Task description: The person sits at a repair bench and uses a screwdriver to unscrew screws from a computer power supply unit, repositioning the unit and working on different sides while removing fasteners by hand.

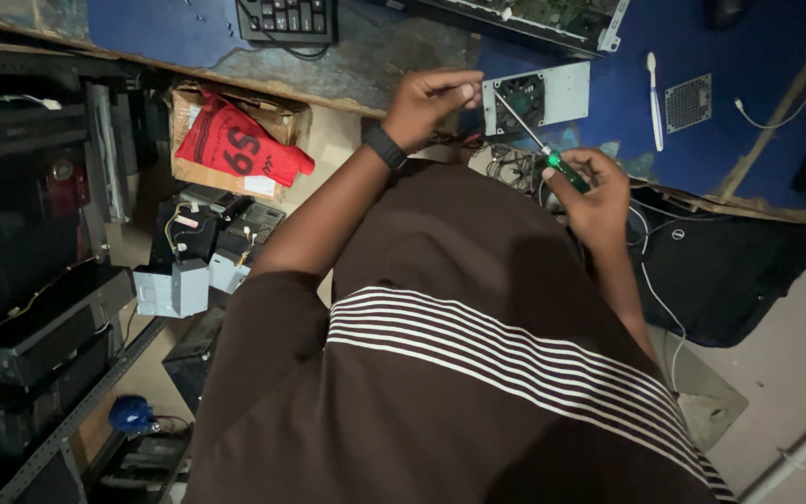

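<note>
Sitting low at frame left, a cardboard box [235,140] held a red cloth [240,147] w/ dark markings, crumpled, just under the bench [757,56] edge. A pale label was stuck at the box's lower right corner. Below it lay grey and black power-supply-type boxes [179,280] w/ loose wires. Blue bench top, worn grey in spots; black keyboard [286,19] at the top edge, white toothbrush [654,98] and a small square grille [688,103] to the right.

The fan panel [535,96] was a flat pale-grey metal plate, rectangular, w/ a round black fan set left of centre, standing at the bench's near edge. Left hand [433,103], dark band on the wrist, was pinched shut at the panel's left edge, fingers touching it. Right hand [590,187] was clenched round the green handle of a screwdriver [535,142], its thin shaft angled up-left, tip at the fan.
</note>
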`<state>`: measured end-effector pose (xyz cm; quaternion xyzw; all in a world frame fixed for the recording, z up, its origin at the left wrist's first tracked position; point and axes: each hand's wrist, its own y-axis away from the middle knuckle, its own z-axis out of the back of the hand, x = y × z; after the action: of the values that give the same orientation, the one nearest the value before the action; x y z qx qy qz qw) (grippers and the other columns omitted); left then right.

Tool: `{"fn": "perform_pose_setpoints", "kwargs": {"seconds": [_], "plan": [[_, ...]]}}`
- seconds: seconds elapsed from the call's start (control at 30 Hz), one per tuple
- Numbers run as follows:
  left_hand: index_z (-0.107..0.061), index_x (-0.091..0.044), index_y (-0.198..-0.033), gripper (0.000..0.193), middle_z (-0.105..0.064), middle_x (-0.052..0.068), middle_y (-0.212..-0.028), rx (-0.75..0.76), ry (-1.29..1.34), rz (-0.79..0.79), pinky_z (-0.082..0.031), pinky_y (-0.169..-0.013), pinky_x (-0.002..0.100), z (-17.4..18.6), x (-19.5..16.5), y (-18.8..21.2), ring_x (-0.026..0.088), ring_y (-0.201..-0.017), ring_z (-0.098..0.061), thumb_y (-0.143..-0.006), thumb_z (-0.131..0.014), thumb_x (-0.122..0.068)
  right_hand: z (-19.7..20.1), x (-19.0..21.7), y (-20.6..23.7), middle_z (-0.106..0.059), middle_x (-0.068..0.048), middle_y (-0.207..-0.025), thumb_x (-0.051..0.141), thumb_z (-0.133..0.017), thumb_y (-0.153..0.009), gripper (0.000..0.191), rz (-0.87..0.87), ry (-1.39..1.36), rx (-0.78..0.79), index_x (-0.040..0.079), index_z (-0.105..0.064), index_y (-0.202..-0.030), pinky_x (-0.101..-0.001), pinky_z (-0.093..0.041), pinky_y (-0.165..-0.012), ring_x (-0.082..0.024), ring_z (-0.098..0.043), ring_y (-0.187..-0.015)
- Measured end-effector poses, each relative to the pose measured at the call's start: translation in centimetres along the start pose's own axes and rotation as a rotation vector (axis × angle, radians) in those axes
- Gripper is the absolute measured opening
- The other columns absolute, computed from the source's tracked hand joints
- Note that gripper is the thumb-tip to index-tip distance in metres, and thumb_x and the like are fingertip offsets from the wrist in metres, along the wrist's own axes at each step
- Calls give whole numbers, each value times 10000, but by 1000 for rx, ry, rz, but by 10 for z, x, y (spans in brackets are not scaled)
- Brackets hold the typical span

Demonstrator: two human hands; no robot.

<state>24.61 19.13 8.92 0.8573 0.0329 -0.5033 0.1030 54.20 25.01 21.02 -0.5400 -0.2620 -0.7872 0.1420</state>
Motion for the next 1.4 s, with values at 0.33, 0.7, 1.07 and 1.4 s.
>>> {"fn": "perform_pose_setpoints", "kwargs": {"seconds": [0.33,0.7,1.07,1.4], "plan": [[-754,44,-1176,198,-757,102,-1074,24,-38,-34,-590,-879,284,-7,-20,2,143,-940,-724,-993,-723,-26,-5,18,-6,-712,-73,-1043,24,-794,-948,249,-27,52,33,-34,-664,-1152,-265,-525,-848,-109,-652,-945],[-778,6,-1134,188,-744,62,-1118,54,-209,-90,-568,-854,244,-7,-17,-11,106,-973,-703,-948,-748,3,4,10,-13,-743,-87,-1054,64,-804,-945,255,-3,120,37,-41,-692,-1149,-265,-539,-884,-116,-680,-970],[-795,-28,-1118,184,-748,49,-1038,184,-381,-141,-530,-797,251,-5,-37,-14,111,-922,-676,-940,-758,5,19,-17,-16,-707,1,-888,133,-730,-1002,228,-207,-2,117,-13,-730,-1177,-208,-413,-613,-33,-546,-707],[-788,-39,-1092,156,-764,91,-1058,309,-493,-195,-576,-864,311,0,-32,-9,184,-985,-727,-942,-755,-10,31,-10,-23,-708,-54,-1010,60,-748,-989,226,-67,78,165,-25,-701,-1193,-240,-513,-794,-81,-641,-899]]}}
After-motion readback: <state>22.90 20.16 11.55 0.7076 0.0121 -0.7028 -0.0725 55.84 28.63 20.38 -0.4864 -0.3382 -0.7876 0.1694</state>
